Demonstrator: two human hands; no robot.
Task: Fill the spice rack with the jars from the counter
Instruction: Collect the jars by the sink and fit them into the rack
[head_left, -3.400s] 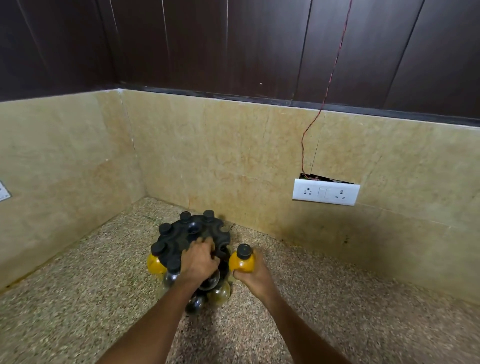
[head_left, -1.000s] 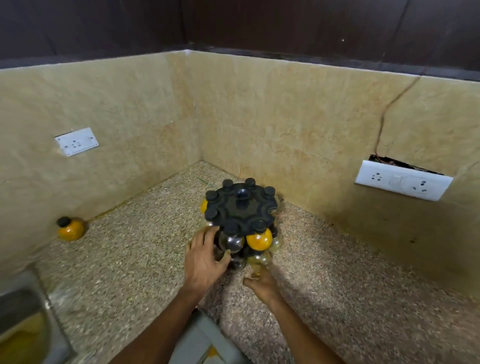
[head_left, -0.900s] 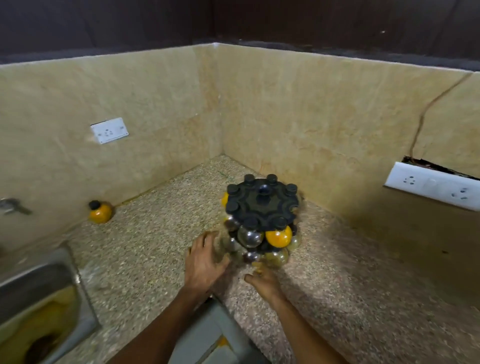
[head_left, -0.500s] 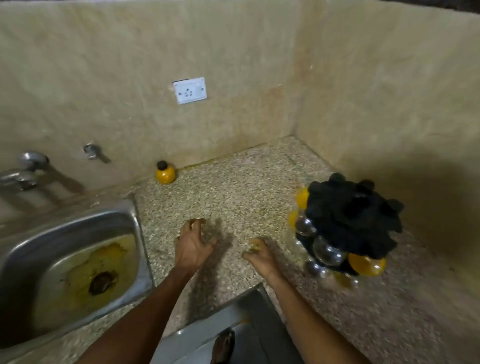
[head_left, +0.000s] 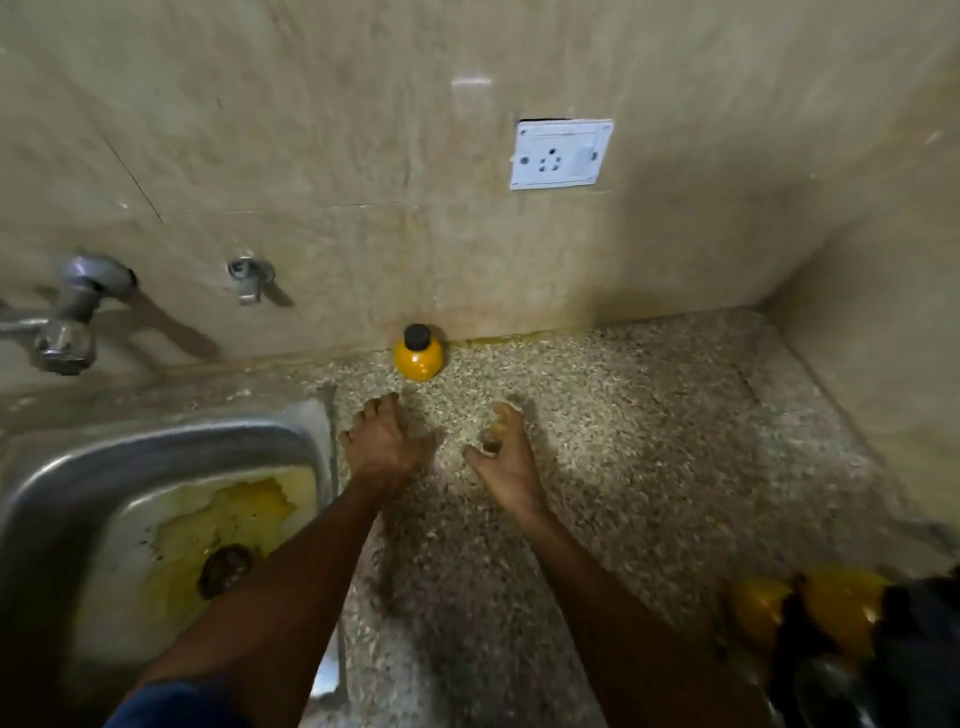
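- Beige stone tiles cover the wall behind a speckled granite table, which meets a second tiled wall at the back right corner.
- One white power socket is fixed on the back wall, above the table.
- At the table's left edge a steel sink is set in; its basin shows yellow staining around a dark drain.
- Two metal taps stand out from the wall above the sink: a larger tap at the far left and a smaller valve to its right.
- A round yellow jar with a black cap stands upright at the table's back edge, touching or almost touching the wall, just right of the sink.
- The left hand reaches forward low over the table beside the sink's right rim, fingers spread and flat, its grip released and holding nothing; the fingertips are near the jar but apart from it.
- The right hand is beside it, fingers loosely curled, grip released and empty, also short of the jar.
- At the table's front right corner, blurred, part of the black spice rack shows, with yellow jars seated in it.
- A blue sleeve edge shows at the left arm near the bottom of the view.
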